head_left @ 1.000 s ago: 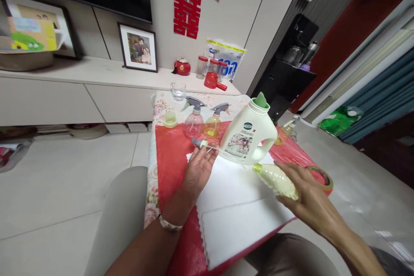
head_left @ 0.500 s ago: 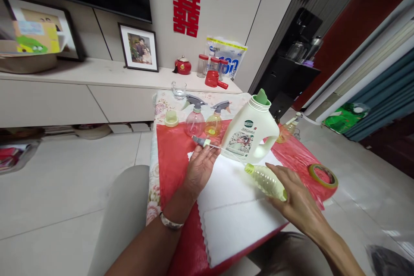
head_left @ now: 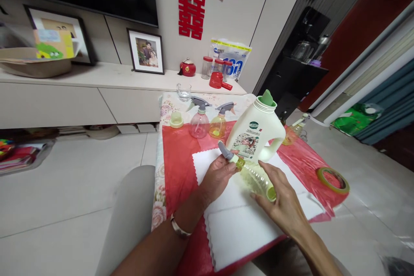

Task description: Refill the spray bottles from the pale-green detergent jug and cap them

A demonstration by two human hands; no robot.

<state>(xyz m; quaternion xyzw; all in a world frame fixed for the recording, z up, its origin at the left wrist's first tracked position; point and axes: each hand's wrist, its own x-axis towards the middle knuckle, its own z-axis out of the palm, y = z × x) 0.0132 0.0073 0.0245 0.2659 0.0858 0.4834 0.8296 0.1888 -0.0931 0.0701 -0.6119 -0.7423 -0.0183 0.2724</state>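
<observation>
Centre | left hand (head_left: pixel 218 180) pinching trigger sprayer (head_left: pixel 225 152), now meeting neck of yellow-green bottle (head_left: pixel 257 177) | right hand (head_left: pixel 285 202) loosely grasping its base | assembly apparently begun, threading unclear

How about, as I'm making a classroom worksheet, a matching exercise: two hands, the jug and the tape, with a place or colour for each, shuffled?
1. Left hand
2. Right hand
3. Jug
4. Tape

A. At the base end of the held bottle
B. On red plastic
C. At that bottle's neck
D. Pale, with a green spout

Pairs: 1-C, 2-A, 3-D, 4-B
</observation>
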